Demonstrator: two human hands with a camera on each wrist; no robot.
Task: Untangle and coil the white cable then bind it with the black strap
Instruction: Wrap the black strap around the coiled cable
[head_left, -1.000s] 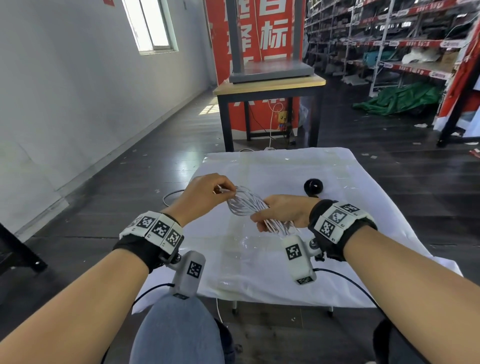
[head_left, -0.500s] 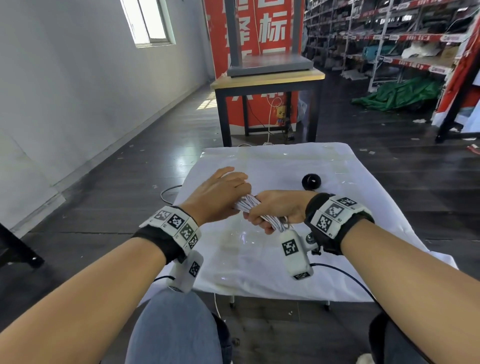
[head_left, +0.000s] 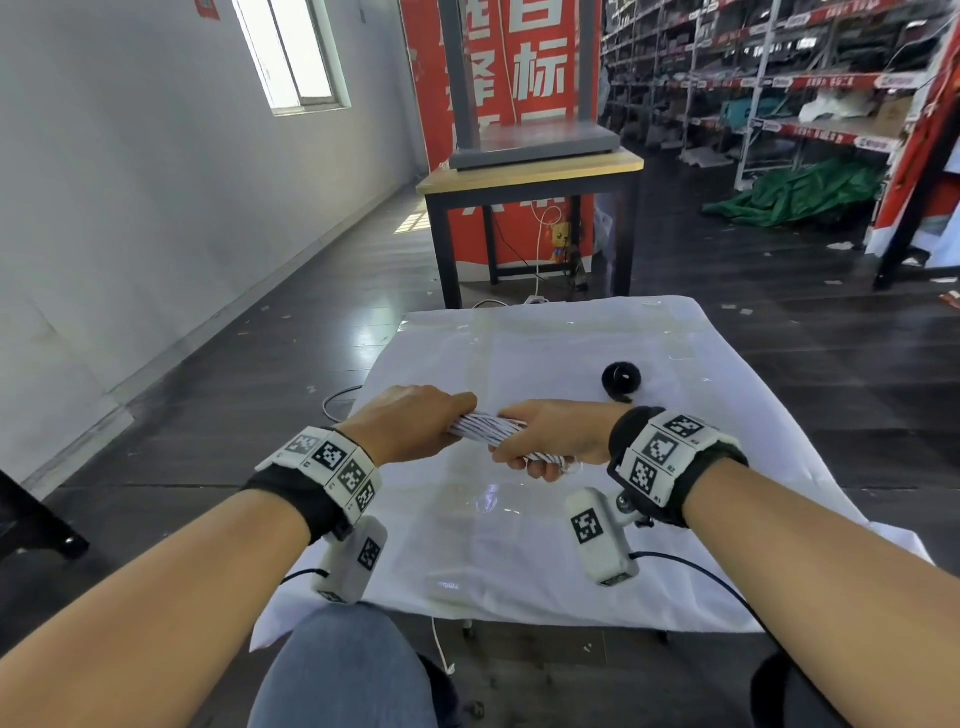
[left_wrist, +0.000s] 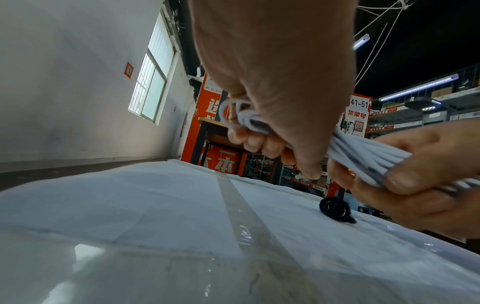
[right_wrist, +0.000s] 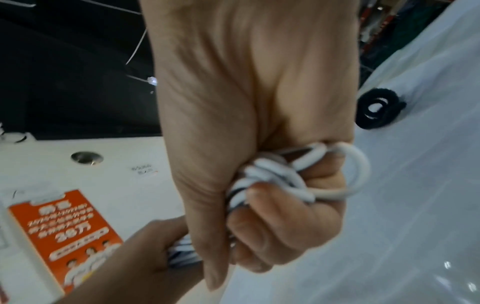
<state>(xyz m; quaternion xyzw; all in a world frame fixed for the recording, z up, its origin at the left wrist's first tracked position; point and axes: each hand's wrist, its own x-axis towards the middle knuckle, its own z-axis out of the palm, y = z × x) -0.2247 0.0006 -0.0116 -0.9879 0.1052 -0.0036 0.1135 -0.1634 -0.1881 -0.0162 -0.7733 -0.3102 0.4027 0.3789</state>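
The white cable (head_left: 488, 427) is gathered into a tight bundle of several parallel strands, held above the white-covered table (head_left: 519, 545). My left hand (head_left: 410, 423) grips its left end, where loops (left_wrist: 241, 117) stick out past the fingers. My right hand (head_left: 550, 441) grips the right end, with loops (right_wrist: 345, 174) poking out of the fist. The two hands sit close together, a short stretch of cable (left_wrist: 363, 158) showing between them. The black strap (head_left: 621, 381), rolled into a small ring, lies on the table beyond my right hand; it also shows as the black strap (right_wrist: 376, 109) in the right wrist view.
A strip of clear tape (left_wrist: 244, 222) runs across the tablecloth. Beyond the table stands a wooden-topped desk (head_left: 530, 176) with a grey stand on it. Shelving racks (head_left: 779, 67) fill the right background. My knee (head_left: 343, 670) is under the table's near edge.
The loose, spread coil has been squeezed into a tight straight bundle. My left hand has moved right and closed round its end; both hands now sit closer together.
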